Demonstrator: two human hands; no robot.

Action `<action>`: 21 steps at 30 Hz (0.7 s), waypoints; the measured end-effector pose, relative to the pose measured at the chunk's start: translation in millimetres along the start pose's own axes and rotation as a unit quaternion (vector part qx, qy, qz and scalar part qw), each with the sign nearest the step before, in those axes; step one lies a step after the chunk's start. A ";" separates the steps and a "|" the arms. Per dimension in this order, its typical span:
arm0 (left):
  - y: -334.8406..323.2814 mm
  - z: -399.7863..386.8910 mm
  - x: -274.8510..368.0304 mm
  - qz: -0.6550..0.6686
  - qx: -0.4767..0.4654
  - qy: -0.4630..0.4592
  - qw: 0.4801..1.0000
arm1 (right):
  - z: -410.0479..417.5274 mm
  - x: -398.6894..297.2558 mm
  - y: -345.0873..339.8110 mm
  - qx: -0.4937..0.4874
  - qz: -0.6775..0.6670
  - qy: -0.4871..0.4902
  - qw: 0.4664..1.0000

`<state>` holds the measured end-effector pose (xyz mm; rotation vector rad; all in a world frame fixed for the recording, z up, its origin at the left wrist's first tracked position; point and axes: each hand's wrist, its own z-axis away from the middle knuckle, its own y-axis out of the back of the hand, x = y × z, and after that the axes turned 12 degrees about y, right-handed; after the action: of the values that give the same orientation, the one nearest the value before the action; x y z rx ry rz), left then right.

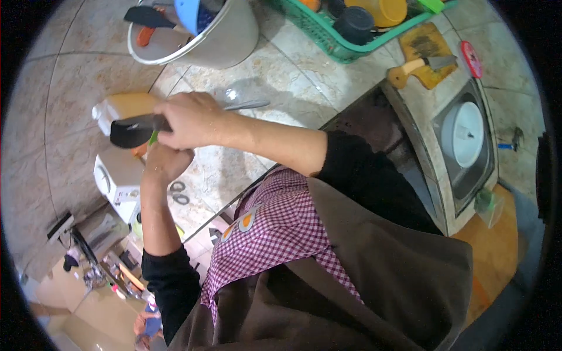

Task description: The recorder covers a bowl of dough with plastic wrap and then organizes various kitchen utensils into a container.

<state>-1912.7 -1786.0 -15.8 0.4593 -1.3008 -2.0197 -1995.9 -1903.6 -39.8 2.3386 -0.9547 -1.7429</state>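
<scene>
My right hand (191, 120) is wrapped around the neck of a black kitchen utensil (131, 130), whose broad, flat head points left. Pressed close below it is my left hand (167, 162), with its fingers curled. What the left palm holds is hidden. A sliver of green (153, 137) shows between the hands, and something orange (139, 151) sticks out just left of them. Behind the right wrist, a metal spoon-like handle (248, 105) rests on the tiled counter (303, 85), near a clear, shiny object (232, 93).
A white bucket (232, 41) of utensils and a green basket (342, 55) of dishes stand at the back. A knife (439, 62) lies on a cutting board (421, 44). The sink (461, 188) holds a white bowl-shaped piece (465, 134). Left are a yellow-liquid jug (131, 105) and a white box (118, 184).
</scene>
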 end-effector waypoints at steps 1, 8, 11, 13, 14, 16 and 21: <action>-2.2 -1.2 -2.3 0.002 -0.002 -0.001 1.000 | -1.4 3.0 -4.9 0.010 -0.007 0.003 1.000; -3.4 -10.1 0.4 -0.068 -0.054 0.045 0.995 | -2.3 2.5 -6.2 0.018 0.012 0.012 1.000; -4.4 -6.9 6.7 -0.070 -0.027 0.063 0.995 | -2.7 1.4 -7.8 0.012 0.006 0.010 1.000; -4.7 -6.0 5.7 -0.061 -0.016 0.077 0.995 | -2.8 -0.1 -8.1 0.018 0.014 0.015 1.000; -6.2 -6.0 3.2 -0.073 -0.010 0.069 0.995 | -3.1 -1.8 -7.1 0.015 0.008 0.013 1.000; -7.2 -5.3 1.5 -0.086 -0.018 0.061 0.994 | -3.6 -3.7 -7.0 0.002 -0.004 0.004 1.000; 0.7 -4.0 13.5 -0.093 -0.034 0.083 0.992 | -2.3 -4.2 -9.5 0.026 0.046 0.020 0.998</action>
<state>-1919.5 -1798.3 -16.0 0.7243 -1.1200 -2.1190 -1990.4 -1894.5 -39.3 2.3122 -1.0948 -1.6506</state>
